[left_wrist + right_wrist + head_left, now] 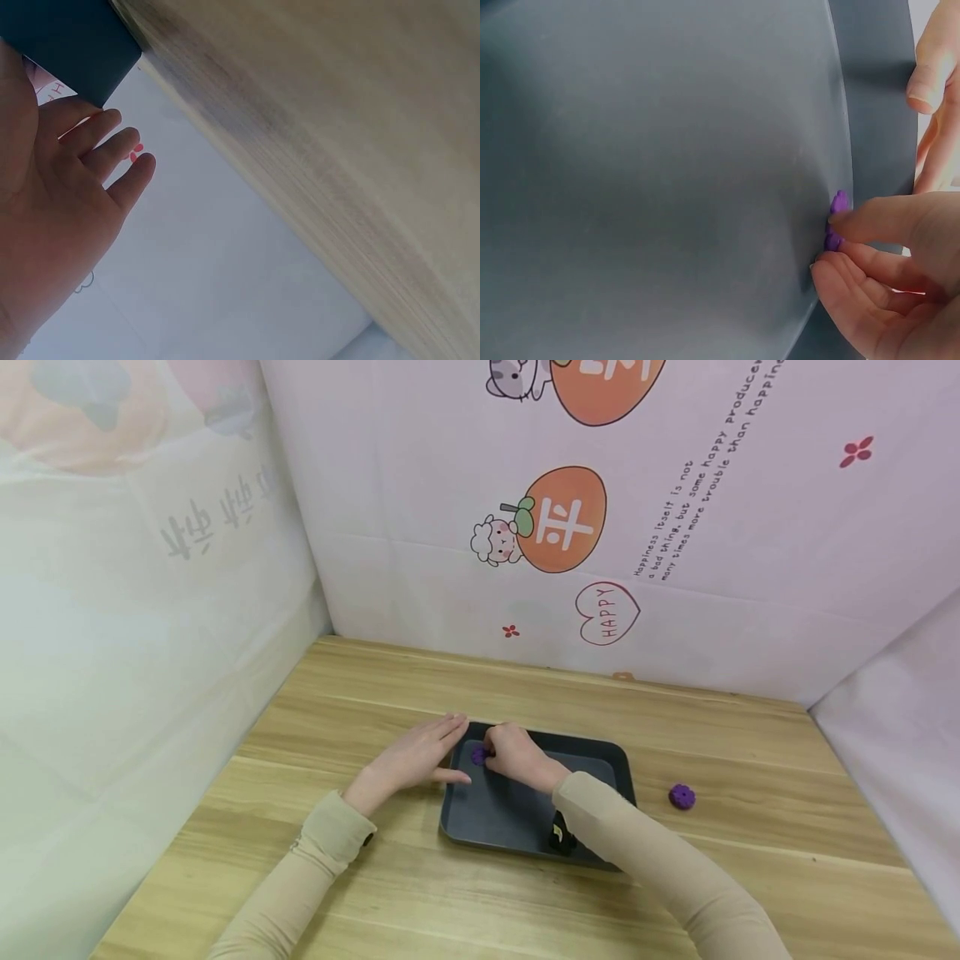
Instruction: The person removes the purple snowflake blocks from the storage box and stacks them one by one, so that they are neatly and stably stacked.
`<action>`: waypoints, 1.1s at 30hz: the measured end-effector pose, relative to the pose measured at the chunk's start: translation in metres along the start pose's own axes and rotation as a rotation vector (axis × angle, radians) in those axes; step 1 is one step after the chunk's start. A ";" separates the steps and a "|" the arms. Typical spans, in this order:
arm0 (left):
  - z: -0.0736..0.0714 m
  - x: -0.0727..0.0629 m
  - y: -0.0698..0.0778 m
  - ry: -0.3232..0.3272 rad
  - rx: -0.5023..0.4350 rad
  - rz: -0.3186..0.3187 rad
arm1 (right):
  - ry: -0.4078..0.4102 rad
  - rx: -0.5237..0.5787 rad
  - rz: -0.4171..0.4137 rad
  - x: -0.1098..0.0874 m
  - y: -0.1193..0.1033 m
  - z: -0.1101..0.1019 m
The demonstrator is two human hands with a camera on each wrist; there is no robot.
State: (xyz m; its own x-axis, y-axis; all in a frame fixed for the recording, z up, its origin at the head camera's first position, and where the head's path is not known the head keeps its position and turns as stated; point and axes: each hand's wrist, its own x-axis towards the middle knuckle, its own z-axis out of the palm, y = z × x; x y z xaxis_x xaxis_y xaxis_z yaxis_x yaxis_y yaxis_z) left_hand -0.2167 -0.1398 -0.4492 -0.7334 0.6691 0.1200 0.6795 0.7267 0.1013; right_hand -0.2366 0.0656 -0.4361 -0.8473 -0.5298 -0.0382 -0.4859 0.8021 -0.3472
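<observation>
A dark grey rectangular tray (510, 827) lies on the wooden table. At its far left corner my right hand (517, 753) pinches a small purple flower-shaped piece (478, 756) between thumb and fingers. The right wrist view shows this purple piece (840, 201) edge-on, close to the tray floor beside the side wall. My left hand (422, 753) is held at the tray's left edge, fingers extended and thumb apart, with nothing gripped. In the left wrist view, the left hand's fingertips (112, 118) are right by the tray corner (90, 60).
A second purple flower-shaped piece (682, 796) lies on the table right of the tray. A black item with a yellow mark (561, 833) shows beneath the right sleeve. Printed white cloth (420, 585) rises behind the table and along both sides.
</observation>
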 end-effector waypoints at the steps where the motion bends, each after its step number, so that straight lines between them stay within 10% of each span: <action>1: 0.000 0.000 0.000 0.003 0.001 0.003 | -0.004 0.003 0.004 0.000 0.000 -0.001; 33: 0.001 0.000 0.001 0.000 0.000 -0.010 | -0.026 0.066 0.000 -0.003 0.008 -0.002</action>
State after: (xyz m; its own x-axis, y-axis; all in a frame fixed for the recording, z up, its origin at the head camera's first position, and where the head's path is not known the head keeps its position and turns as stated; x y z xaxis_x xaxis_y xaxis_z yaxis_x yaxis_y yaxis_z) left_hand -0.2163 -0.1389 -0.4503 -0.7403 0.6616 0.1195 0.6720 0.7334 0.1027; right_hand -0.2387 0.0738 -0.4367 -0.8409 -0.5376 -0.0618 -0.4701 0.7823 -0.4086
